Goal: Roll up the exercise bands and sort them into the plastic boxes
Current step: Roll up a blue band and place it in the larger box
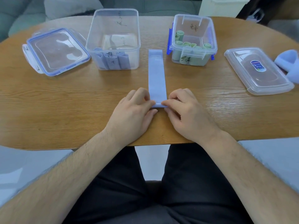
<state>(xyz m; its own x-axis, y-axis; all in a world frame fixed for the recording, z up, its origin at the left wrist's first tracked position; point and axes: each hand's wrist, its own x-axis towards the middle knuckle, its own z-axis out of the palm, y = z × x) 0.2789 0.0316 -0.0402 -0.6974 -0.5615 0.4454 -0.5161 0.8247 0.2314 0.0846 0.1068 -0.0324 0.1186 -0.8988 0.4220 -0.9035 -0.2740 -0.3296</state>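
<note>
Your left hand [134, 110] and right hand [186, 110] pinch the blue band [157, 75], roll barely begun; the 11 o'clock box [113, 49] and 1 o'clock box [193, 52] hold rolls.

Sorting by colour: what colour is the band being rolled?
The band is pale blue, head view.

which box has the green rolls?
The smaller box on the right, with blue clips, holds the green rolls; the taller box to its left holds blue rolls.

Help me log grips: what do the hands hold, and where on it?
The left hand and right hand pinch the blue band at its near, rolled end.
</note>
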